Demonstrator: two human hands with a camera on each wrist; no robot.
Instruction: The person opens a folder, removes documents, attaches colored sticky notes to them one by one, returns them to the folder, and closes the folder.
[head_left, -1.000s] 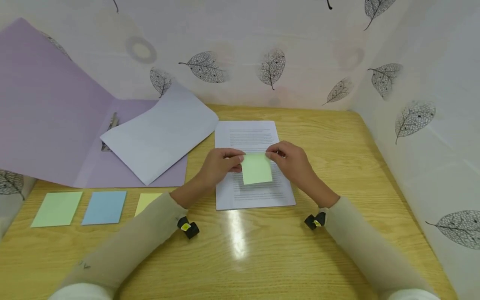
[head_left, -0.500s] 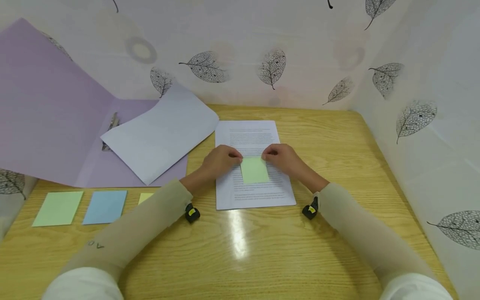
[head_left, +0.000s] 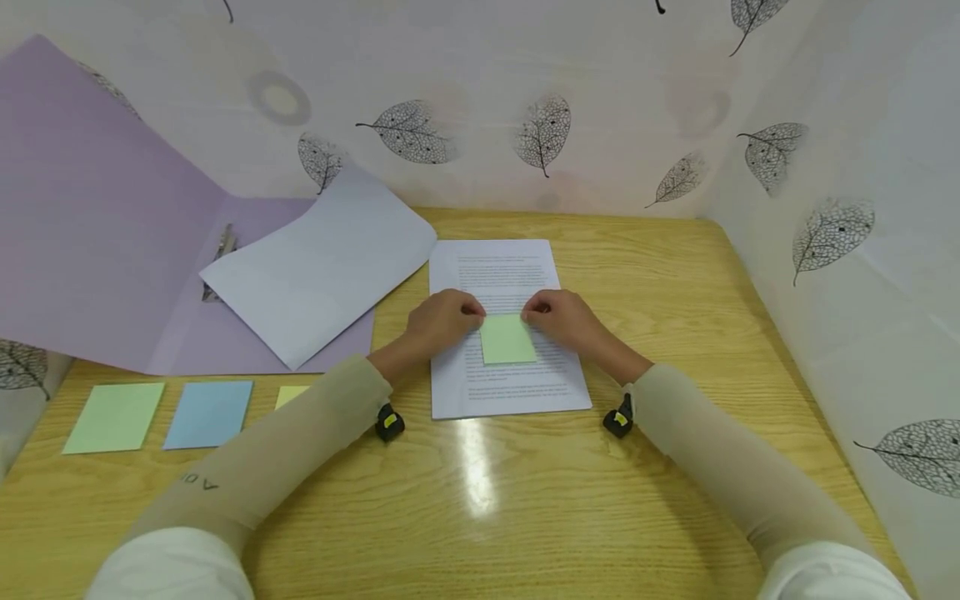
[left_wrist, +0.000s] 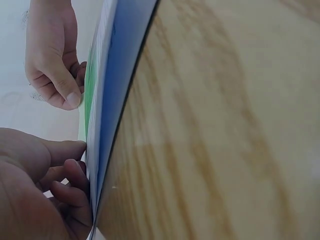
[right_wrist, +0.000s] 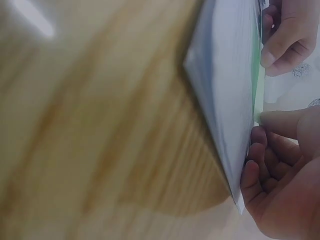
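A light green sticky note (head_left: pixel 508 342) lies on the printed page of a paper stack (head_left: pixel 517 396) in the middle of the head view. At the note's top left corner, my left hand (head_left: pixel 441 321) pinches it between thumb and fingers. My right hand (head_left: pixel 567 318) holds the top right corner the same way. Seen from the left wrist, the note (left_wrist: pixel 83 120) is nearly edge-on against the pages. In the right wrist view, the right thumb touches the note (right_wrist: pixel 258 102), while the other fingers curl against the paper.
An open purple folder (head_left: pixel 97 225) with a metal clip (head_left: pixel 217 262) stands at the left. A loose white sheet (head_left: pixel 322 267) lies over it. Green (head_left: pixel 114 417), blue (head_left: pixel 208 414) and yellow (head_left: pixel 289 394) sticky-note pads line the wooden table (head_left: pixel 525 517); my left sleeve partly covers the yellow one.
Both hands have lowered the green note slightly toward me, and it now lies flat against the page instead of hovering above it. Over the last half second the hands hardly moved.
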